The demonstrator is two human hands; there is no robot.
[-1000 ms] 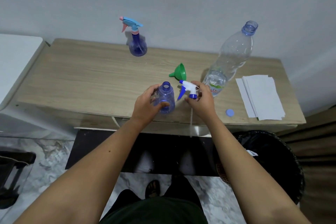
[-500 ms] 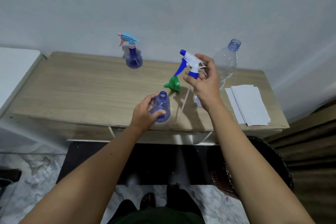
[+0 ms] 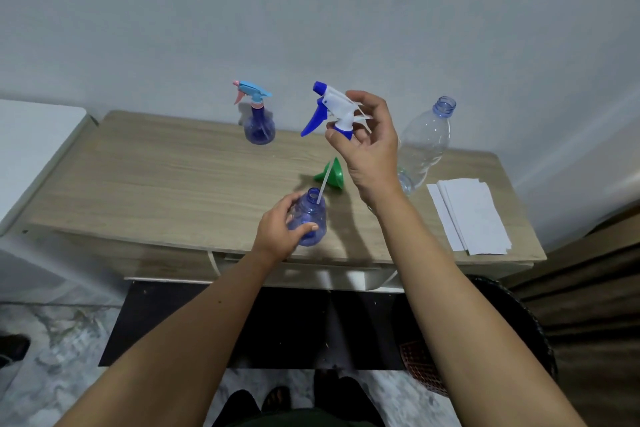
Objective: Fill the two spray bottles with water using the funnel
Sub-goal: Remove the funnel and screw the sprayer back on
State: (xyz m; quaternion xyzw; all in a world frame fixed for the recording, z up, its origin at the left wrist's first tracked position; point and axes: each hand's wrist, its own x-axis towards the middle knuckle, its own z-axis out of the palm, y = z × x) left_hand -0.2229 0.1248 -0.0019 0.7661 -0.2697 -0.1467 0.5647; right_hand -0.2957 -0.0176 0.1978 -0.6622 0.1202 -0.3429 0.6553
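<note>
From the head camera I see my left hand (image 3: 280,230) curled round the small translucent blue plastic spray bottle (image 3: 311,218), which stands upright and uncapped near the front edge of the light wood-grain counter (image 3: 166,184); my thumb lies across its front and the fingers wrap its far side. My right hand (image 3: 370,146) is raised above the counter, and its thumb and fingertips pinch the blue collar of the white and blue trigger sprayer head (image 3: 334,111), nozzle pointing left. The thin white dip tube (image 3: 322,185) hangs down from that head, and its lower end sits at or just inside the bottle's open mouth; I cannot tell how far in it reaches. Just behind the bottle, the small green plastic funnel (image 3: 332,173) lies on its side on the counter, partly hidden by my right wrist. Toward the back of the counter stands the second blue spray bottle with a light blue and pink trigger top (image 3: 258,114), upright, well apart from both hands. To the right of my right hand stands the large clear plastic water bottle (image 3: 426,146), open at the top, with water only at its bottom. Further right, a stack of white paper sheets (image 3: 471,215) lies flat near the counter's corner.
</note>
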